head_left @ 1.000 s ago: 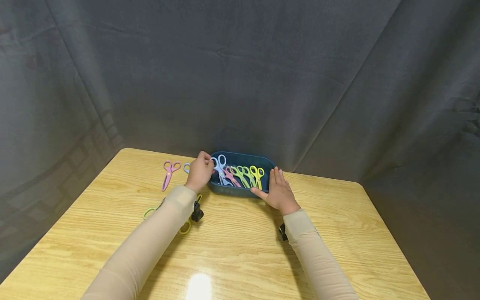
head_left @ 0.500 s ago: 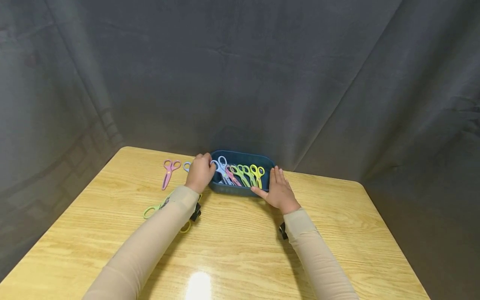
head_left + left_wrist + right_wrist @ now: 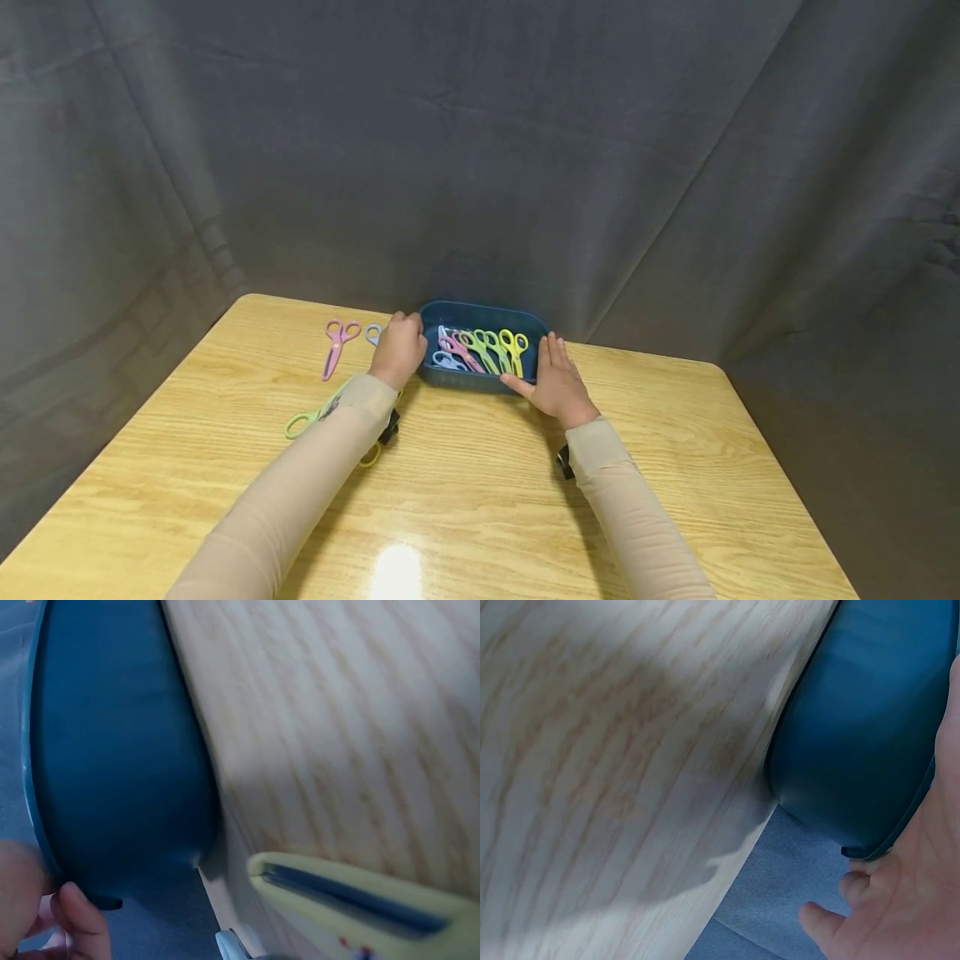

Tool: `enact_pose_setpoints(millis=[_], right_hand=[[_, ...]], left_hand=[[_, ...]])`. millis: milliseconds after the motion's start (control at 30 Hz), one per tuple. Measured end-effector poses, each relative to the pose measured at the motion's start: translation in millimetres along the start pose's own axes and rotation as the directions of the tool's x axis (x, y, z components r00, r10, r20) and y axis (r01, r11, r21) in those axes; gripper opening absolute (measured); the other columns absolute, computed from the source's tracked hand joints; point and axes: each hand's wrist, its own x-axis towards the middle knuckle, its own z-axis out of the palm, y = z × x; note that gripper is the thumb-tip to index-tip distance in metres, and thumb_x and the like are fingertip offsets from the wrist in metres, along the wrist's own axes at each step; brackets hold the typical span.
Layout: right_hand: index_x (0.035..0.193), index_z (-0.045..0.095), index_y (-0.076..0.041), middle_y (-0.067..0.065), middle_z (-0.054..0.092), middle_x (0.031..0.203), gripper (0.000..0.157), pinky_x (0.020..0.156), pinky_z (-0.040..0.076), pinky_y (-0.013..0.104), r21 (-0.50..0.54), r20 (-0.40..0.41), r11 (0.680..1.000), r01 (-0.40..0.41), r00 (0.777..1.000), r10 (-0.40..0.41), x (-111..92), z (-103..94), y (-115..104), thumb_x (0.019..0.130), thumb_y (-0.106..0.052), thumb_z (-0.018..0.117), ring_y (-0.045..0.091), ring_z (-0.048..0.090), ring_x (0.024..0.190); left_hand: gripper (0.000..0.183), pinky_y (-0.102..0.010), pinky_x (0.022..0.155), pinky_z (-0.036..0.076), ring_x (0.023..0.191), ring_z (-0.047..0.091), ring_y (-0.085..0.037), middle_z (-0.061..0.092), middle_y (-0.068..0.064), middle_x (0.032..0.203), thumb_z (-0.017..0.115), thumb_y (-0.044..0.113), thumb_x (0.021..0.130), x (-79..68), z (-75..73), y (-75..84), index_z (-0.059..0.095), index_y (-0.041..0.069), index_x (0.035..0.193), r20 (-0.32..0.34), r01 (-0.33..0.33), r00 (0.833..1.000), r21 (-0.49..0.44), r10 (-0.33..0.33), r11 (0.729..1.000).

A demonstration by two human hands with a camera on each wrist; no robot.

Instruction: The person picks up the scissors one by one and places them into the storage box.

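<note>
A dark blue oblong bin (image 3: pixel 483 382) stands at the table's back edge. Inside lie several scissors: yellow (image 3: pixel 515 350), two green, pink (image 3: pixel 463 350), and a pair with blue handles (image 3: pixel 448 361) low by the front wall. My left hand (image 3: pixel 400 348) has its fingers curled at the bin's left end; in the left wrist view its fingertips (image 3: pixel 81 915) grip the rim. My right hand (image 3: pixel 555 385) lies along the right end, fingers straight and together, thumb at the front rim. The right wrist view shows the right palm (image 3: pixel 907 900) beside the bin wall (image 3: pixel 862 742).
On the table (image 3: pixel 480 500), left of the bin, lie pink scissors (image 3: pixel 337 346), partly hidden blue scissors (image 3: pixel 373 333), green scissors (image 3: pixel 300 423) and yellow scissors (image 3: pixel 370 456). My left forearm covers parts of the last two. A dark curtain (image 3: pixel 480 167) hangs right behind.
Blue scissors that leaned up beside my left fingers at the bin's left end no longer show there. My left hand has shifted slightly left and its fingers are curled; the right hand stays.
</note>
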Motion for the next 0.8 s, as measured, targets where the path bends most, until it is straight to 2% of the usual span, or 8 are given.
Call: enact_pose_setpoints(millis=[133,433,633,800], right_hand=[[0.148,0.004,0.004,0.019,-0.004,0.155,0.116,0.113,0.011,0.049,-0.008,-0.001,1.000,-0.004,1.000,0.004,-0.7,-1.0,1.1,0.077,-0.083,0.033,0.034,-0.001,0.142],[0.148,0.007,0.004,0.020,-0.001,0.155,0.117,0.113,0.012,0.048,-0.017,-0.003,1.000,0.004,1.000,-0.004,-0.8,-0.3,0.6,0.076,-0.084,0.031,0.034,0.000,0.142],[0.148,0.007,0.005,0.020,-0.001,0.155,0.116,0.113,0.012,0.048,-0.019,-0.006,1.000,0.007,1.000,-0.008,-1.5,-0.8,0.0,0.077,-0.083,0.032,0.034,0.001,0.142],[0.147,0.009,0.006,0.022,0.001,0.154,0.113,0.112,0.013,0.048,-0.025,-0.020,1.000,0.017,1.000,-0.017,-1.6,-1.7,-0.7,0.079,-0.080,0.036,0.035,0.003,0.142]], left_hand=[[0.004,-0.043,0.066,0.048,0.070,0.055,-0.031,0.050,-0.015,0.086,0.055,0.001,0.083,-0.7,2.1,-2.5,0.056,0.001,0.087,0.005,-0.026,1.000,0.007,0.026,1.000],[0.006,-0.042,0.067,0.049,0.072,0.056,-0.030,0.051,-0.014,0.088,0.056,0.004,0.085,-3.2,4.1,-8.8,0.058,0.002,0.090,-0.006,-0.037,0.999,-0.010,0.037,0.999],[0.009,-0.041,0.067,0.049,0.073,0.055,-0.029,0.053,-0.015,0.090,0.055,0.006,0.086,-7.0,0.0,-9.3,0.060,0.001,0.091,-0.001,-0.044,0.999,-0.035,0.044,0.998],[0.011,-0.042,0.062,0.049,0.070,0.055,-0.027,0.055,-0.014,0.092,0.055,0.011,0.087,-8.9,-5.1,-10.4,0.062,0.003,0.092,0.007,-0.042,0.999,-0.025,0.042,0.999]])
